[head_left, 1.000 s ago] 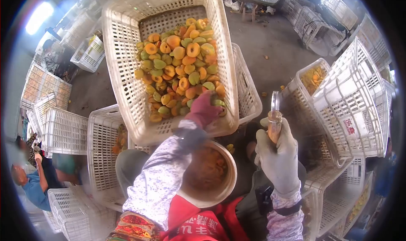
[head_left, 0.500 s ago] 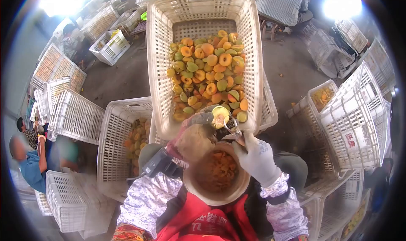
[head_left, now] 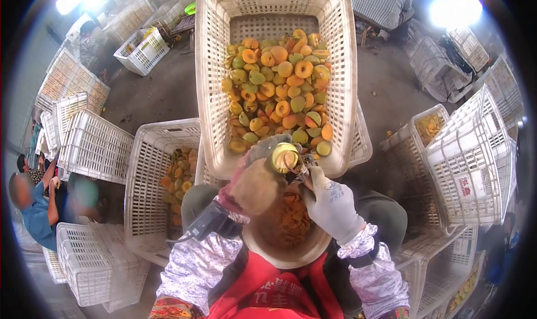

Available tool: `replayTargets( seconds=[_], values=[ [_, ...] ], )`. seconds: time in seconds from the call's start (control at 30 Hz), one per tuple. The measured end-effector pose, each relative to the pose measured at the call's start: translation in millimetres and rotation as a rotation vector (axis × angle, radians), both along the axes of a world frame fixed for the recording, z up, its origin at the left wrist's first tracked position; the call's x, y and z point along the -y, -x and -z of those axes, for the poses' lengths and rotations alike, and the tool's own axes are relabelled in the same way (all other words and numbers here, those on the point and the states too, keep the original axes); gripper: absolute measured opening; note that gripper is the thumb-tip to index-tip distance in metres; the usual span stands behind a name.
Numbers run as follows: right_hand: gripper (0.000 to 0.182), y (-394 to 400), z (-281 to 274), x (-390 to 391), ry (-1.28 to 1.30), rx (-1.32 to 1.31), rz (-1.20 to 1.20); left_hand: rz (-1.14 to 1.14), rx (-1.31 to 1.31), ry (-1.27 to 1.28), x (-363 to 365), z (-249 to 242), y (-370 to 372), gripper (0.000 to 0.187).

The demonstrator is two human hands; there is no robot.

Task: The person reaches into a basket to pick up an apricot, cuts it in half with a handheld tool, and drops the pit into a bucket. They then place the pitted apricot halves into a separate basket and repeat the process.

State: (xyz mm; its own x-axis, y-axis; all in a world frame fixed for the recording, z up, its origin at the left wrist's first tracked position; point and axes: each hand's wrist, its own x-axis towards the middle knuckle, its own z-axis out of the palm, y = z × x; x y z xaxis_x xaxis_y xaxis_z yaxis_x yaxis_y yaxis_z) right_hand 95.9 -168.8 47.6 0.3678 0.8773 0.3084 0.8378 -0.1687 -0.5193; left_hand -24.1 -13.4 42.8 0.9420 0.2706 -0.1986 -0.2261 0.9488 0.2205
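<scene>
Left hand grasping 1 halved apricot; right hand clenched on a pitting knife over the bowl.

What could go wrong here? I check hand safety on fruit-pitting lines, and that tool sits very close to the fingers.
1. The right hand works a small metal tool against the fruit half held in the left hand; a slip could catch the left fingers, though both hands are gloved.
2. The work is over the bowl on the lap; a fumbled half might miss it and fall between the crates.
</scene>
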Motion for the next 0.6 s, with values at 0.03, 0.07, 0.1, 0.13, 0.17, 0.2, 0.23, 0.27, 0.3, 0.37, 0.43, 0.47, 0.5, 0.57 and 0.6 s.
replayTargets(
  seconds=[0.03, 0.07, 0.1, 0.13, 0.17, 0.2, 0.23, 0.27, 0.3, 0.37, 0.43, 0.47, 0.5, 0.57, 0.6],
  values=[
    [0.033, 2.3, 0.7, -0.8, 0.036, 0.023, 0.017, 0.000, -0.001, 0.001, 4.0, 8.5, -0.8, 0.036],
    [0.034, 4.0, 1.4, -1.9, 0.071, 0.046, 0.034, -0.183, -0.175, -0.609, 11.4, 15.7, -4.8, 0.037],
    [0.034, 4.6, 2.6, -3.3, 0.072, 0.046, 0.036, -0.364, -0.347, -1.218, 15.4, 20.6, -7.9, 0.038],
    [0.037, 4.9, 4.8, -3.9, 0.073, 0.100, 0.033, -0.361, -0.345, -1.215, 15.9, 23.8, -9.5, 0.038],
    [0.039, 5.1, 6.9, -4.4, 0.074, 0.154, 0.029, -0.343, -0.342, -1.185, 16.0, 23.9, -11.6, 0.037],
    [0.039, 5.3, 9.4, -5.4, 0.077, 0.154, 0.030, -0.327, -0.340, -1.156, 15.5, 23.3, -13.0, 0.036],
    [0.036, 5.3, 11.8, -6.8, 0.055, 0.188, 0.025, -0.312, -0.340, -1.127, 14.7, 22.2, -14.1, 0.035],
    [0.032, 5.7, 13.0, -8.1, 0.033, 0.223, 0.020, -0.297, -0.339, -1.099, 13.9, 20.7, -14.8, 0.034],
    [0.032, 6.6, 12.6, -9.0, 0.035, 0.222, 0.020, -0.282, -0.337, -1.072, 13.7, 19.2, -15.1, 0.034],
    [0.029, 8.4, 10.0, -10.5, 0.121, 0.263, 0.030, -0.270, -0.210, -0.818, 16.7, 10.9, -13.7, 0.033],
    [0.028, 9.0, 8.0, -11.1, 0.168, 0.332, 0.015, -0.256, -0.087, -0.559, 21.7, 9.3, -13.4, 0.032],
    [0.027, 9.2, 7.4, -11.1, 0.209, 0.399, 0.000, -0.302, -0.082, -0.537, 25.4, 9.7, -14.3, 0.030],
    [0.027, 8.9, 8.1, -12.3, 0.209, 0.399, 0.001, -0.349, -0.074, -0.518, 26.9, 9.6, -15.5, 0.028],
    [0.028, 10.0, 12.2, -16.0, 0.245, 0.278, -0.016, -0.413, -0.133, -0.846, 25.6, 13.6, -15.6, 0.027],
    [0.028, 12.2, 15.8, -16.3, 0.244, 0.276, -0.017, -0.469, -0.190, -1.174, 24.3, 17.6, -15.7, 0.026]
  ],
)
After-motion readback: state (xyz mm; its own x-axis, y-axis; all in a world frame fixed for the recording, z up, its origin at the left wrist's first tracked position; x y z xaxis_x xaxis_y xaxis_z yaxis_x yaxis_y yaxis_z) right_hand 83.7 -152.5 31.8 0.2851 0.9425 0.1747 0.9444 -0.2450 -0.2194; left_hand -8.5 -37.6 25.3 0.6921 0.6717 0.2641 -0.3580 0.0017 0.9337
